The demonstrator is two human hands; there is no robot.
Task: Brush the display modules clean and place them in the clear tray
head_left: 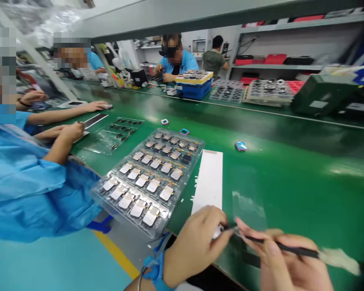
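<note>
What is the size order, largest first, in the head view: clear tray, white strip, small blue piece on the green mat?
1. The clear plastic tray of modules
2. The white strip
3. The small blue piece

Nearness to the camera differs, so true sizes stay unsure.

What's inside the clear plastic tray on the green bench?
The clear plastic tray holds rows of flat white rectangular parts with orange tabs, and one darker part. The parts cover the tray's cell floors, so those can't be seen.
</note>
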